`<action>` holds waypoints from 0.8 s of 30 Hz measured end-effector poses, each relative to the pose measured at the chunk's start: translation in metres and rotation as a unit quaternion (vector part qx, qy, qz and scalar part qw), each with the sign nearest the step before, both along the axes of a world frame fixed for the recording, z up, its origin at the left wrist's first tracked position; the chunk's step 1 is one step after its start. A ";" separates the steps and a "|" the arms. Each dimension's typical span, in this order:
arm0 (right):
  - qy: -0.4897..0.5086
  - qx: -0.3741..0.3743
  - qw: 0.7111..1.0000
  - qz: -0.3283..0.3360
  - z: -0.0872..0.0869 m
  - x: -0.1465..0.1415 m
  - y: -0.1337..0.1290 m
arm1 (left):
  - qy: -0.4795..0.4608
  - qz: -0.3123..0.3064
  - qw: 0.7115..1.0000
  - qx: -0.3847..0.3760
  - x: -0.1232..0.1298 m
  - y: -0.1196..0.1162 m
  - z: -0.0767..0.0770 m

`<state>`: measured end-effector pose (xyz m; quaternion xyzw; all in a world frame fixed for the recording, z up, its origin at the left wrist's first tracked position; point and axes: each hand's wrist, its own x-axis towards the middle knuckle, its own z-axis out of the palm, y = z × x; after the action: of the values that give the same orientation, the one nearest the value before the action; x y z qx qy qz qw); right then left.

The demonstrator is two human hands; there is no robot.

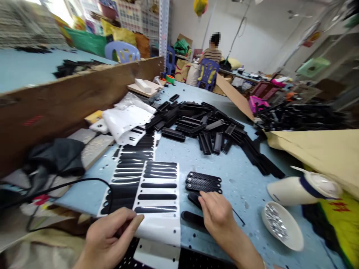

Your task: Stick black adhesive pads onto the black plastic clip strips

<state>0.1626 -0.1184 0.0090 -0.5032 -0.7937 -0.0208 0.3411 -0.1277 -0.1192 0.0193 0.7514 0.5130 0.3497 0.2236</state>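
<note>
My left hand [110, 235] has its thumb and index finger pinched at the left edge of a white backing sheet [159, 226] that carries rows of black rounded stickers. Under its left side lies another sheet of black stickers [123, 190]. With fingers bent together, my right hand [217, 213] grips a black round-ended piece [193, 198] on the table. A similar black piece [193, 218] lies just below it. Behind the fingers, several textured black handles [203, 179] are lined up side by side. A thin dark rod [238, 217] sticks out past the right hand; its other end is hidden.
A heap of black plastic parts [193, 119] spreads across the blue table. At right are a white bowl [294, 231] of small shiny pieces and a white lidded cup [303, 188]. A wooden board [112, 82] edges the left. A person [213, 52] sits far back.
</note>
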 end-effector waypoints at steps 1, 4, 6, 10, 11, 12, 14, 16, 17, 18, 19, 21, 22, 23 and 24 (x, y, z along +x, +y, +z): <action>0.024 0.022 0.999 0.023 0.001 -0.008 -0.002 | -0.004 0.023 0.999 -0.023 -0.008 -0.010 -0.006; 0.087 -0.009 0.989 0.115 -0.003 -0.048 -0.006 | -0.020 0.113 0.988 -0.107 -0.019 -0.031 -0.025; 0.089 -0.057 0.981 0.160 -0.011 -0.080 -0.008 | -0.043 0.154 0.971 -0.178 -0.020 -0.037 -0.033; 0.034 -0.083 0.990 0.109 -0.034 -0.125 -0.019 | -0.195 0.193 0.917 -0.288 -0.014 -0.040 -0.039; 0.037 -0.086 0.990 0.108 -0.038 -0.129 -0.023 | -0.257 0.191 0.892 -0.318 -0.012 -0.041 -0.039; 0.047 -0.085 0.988 0.119 -0.041 -0.130 -0.029 | -0.320 0.177 0.862 -0.351 -0.011 -0.044 -0.039; 0.083 -0.082 0.983 0.144 -0.043 -0.127 -0.040 | -0.424 0.130 0.799 -0.406 -0.008 -0.051 -0.037; 0.123 -0.088 0.977 0.147 -0.038 -0.121 -0.046 | -0.478 0.089 0.761 -0.430 -0.004 -0.058 -0.032; 0.143 -0.097 0.975 0.142 -0.035 -0.118 -0.047 | -0.488 0.078 0.755 -0.431 -0.002 -0.060 -0.029; 0.162 -0.107 0.972 0.136 -0.031 -0.117 -0.046 | -0.491 0.073 0.755 -0.429 0.000 -0.061 -0.026; 0.179 -0.117 0.968 0.133 -0.027 -0.116 -0.044 | -0.490 0.073 0.759 -0.423 0.003 -0.060 -0.023; 0.209 -0.137 0.958 0.140 -0.021 -0.116 -0.038 | -0.478 0.068 0.776 -0.407 0.006 -0.057 -0.018; 0.225 -0.152 0.951 0.145 -0.019 -0.116 -0.034 | -0.470 0.063 0.786 -0.397 0.007 -0.055 -0.016; 0.244 -0.172 0.942 0.151 -0.017 -0.116 -0.030 | -0.462 0.056 0.796 -0.388 0.008 -0.052 -0.015; 0.267 -0.197 0.930 0.156 -0.016 -0.116 -0.027 | -0.456 0.050 0.804 -0.379 0.009 -0.050 -0.014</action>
<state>0.0468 -0.1455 -0.0071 -0.4168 -0.7304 0.3246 0.4330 -0.1186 -0.1689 0.0053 0.3339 0.4805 0.4400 0.6811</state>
